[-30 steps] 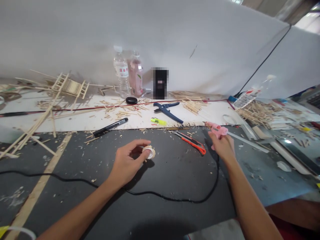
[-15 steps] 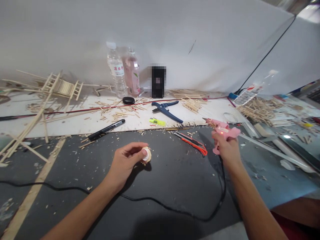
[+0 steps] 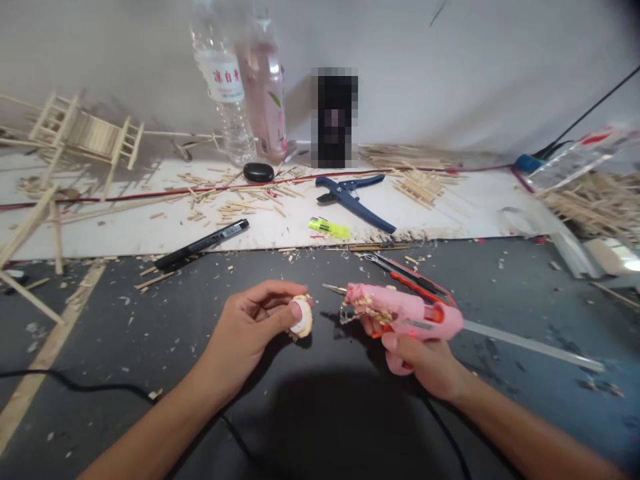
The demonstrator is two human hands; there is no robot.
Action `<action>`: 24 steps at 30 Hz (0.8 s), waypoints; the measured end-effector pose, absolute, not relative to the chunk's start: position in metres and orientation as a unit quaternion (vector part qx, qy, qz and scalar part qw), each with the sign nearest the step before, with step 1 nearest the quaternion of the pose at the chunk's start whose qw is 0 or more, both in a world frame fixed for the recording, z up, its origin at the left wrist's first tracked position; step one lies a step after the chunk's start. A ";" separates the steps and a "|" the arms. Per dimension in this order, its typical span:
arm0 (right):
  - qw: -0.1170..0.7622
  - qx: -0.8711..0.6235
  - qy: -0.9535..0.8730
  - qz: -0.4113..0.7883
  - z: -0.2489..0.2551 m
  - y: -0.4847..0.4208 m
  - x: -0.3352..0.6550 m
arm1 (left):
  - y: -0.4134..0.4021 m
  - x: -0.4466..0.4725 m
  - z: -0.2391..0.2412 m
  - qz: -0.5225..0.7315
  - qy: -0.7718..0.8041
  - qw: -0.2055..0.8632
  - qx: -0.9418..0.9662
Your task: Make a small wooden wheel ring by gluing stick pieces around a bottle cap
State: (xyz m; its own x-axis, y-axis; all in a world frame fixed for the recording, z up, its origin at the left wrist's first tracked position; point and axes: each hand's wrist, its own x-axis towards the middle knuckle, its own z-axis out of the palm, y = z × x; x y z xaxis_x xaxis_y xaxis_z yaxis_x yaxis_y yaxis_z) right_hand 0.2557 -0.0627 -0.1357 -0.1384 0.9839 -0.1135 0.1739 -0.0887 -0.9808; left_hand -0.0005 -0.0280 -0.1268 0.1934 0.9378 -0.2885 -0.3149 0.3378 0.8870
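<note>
Between the thumb and fingers of my left hand (image 3: 260, 319) is a small round piece (image 3: 303, 319), white on its face with a pale, wood-coloured rim; its exact kind is unclear. My right hand (image 3: 425, 360) grips a pink hot glue gun (image 3: 400, 308) by its handle. The metal nozzle points left, a short gap away from the round piece. Dried glue and wood crumbs cling under the barrel, and a long clear glue stick (image 3: 535, 345) sticks out of the back. Just behind the gun lies an orange-handled utility knife (image 3: 415, 280).
Across the back lie a black marker (image 3: 203, 243), a yellow-green lighter (image 3: 329, 228), blue-handled cutters (image 3: 357, 203) and scattered stick pieces. Two bottles (image 3: 225, 87) stand by the wall. A stick-built model (image 3: 90, 133) is at left, and a stick pile (image 3: 600, 203) at right. A black cable (image 3: 75, 380) crosses the table.
My right hand has brought the glue gun left and nearer, its nozzle now close to the round piece. My left hand keeps its hold. The view has moved closer to the table.
</note>
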 end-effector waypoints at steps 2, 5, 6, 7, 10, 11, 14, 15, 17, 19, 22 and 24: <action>0.367 -0.513 -0.568 0.528 -0.136 -0.066 0.261 | -0.029 -0.001 -0.127 0.449 0.438 0.694 0.353; 0.324 -0.478 -0.646 0.499 -0.128 -0.062 0.261 | -0.030 -0.002 -0.126 0.439 0.423 0.707 0.358; 0.312 -0.469 -0.678 0.472 -0.124 -0.060 0.259 | -0.030 -0.002 -0.125 0.436 0.420 0.711 0.358; 0.303 -0.463 -0.707 0.439 -0.120 -0.057 0.256 | -0.030 -0.002 -0.125 0.433 0.418 0.715 0.356; 0.282 -0.446 -0.766 0.367 -0.109 -0.052 0.248 | -0.030 0.000 -0.123 0.427 0.417 0.727 0.341; 0.278 -0.449 -0.771 0.356 -0.107 -0.051 0.246 | -0.030 0.000 -0.123 0.425 0.414 0.732 0.335; 0.284 -0.475 -0.775 0.305 -0.105 -0.051 0.242 | -0.030 0.003 -0.123 0.420 0.403 0.748 0.320; 0.287 -0.483 -0.779 0.280 -0.104 -0.051 0.241 | -0.030 0.003 -0.124 0.418 0.400 0.752 0.316; 0.286 -0.477 -0.794 0.245 -0.104 -0.051 0.241 | -0.031 0.004 -0.124 0.418 0.396 0.756 0.311; 0.277 -0.467 -0.806 0.236 -0.107 -0.053 0.242 | -0.032 0.003 -0.123 0.417 0.392 0.759 0.309; 0.264 -0.481 -0.805 0.227 -0.120 -0.064 0.248 | -0.033 0.002 -0.123 0.412 0.391 0.764 0.305; 0.260 -0.520 -0.785 0.213 -0.133 -0.076 0.255 | -0.033 0.002 -0.122 0.408 0.389 0.769 0.303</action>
